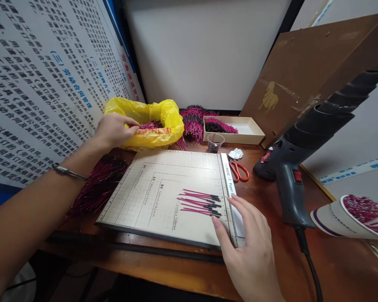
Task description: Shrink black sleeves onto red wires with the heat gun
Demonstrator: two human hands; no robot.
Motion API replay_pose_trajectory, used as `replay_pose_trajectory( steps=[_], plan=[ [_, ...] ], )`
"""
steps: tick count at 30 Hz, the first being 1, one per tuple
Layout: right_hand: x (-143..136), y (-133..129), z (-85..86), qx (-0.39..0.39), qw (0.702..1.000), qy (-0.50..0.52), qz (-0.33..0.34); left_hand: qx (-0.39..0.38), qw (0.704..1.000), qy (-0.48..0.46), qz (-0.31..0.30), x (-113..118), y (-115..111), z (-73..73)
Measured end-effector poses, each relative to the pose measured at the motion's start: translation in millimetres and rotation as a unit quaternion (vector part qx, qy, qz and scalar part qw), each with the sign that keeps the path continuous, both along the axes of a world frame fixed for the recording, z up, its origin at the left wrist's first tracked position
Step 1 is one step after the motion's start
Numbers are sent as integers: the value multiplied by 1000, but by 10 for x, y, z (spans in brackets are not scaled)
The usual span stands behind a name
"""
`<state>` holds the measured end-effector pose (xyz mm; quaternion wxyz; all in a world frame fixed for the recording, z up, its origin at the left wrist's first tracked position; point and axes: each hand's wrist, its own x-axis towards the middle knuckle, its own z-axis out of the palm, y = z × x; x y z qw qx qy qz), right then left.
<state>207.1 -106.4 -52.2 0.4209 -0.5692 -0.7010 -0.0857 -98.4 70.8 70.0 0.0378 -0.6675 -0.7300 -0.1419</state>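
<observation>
Two hands: left [113, 128] at the yellow bag [174, 121], upper left, grip unclear to me; right [253, 241] open by the wires [197, 203], right of centre on the board [164, 165]. Light fingertips would best keep the black ends even. Brown wooden table [261, 209], pale panel [201, 50] behind, printed poster [50, 75] upper left.

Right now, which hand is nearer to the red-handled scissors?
The right hand: it is at the right edge of the board, close in front of the scissors. The left hand is across the board, at the yellow bag.
</observation>
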Motion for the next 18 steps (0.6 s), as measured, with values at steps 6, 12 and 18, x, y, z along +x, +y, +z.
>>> replay_pose_trajectory(
  steps=[6,12,18],
  plan=[
    [1,0,-10,-7,1000,6,4,5,996,-80,49,-236,-297,328],
    [7,6,-21,-12,1000,9,10,-289,951,52,96,-731,-598,262],
    [9,6,-29,-29,999,35,8,-302,941,110,108,-851,-729,95]
  ],
)
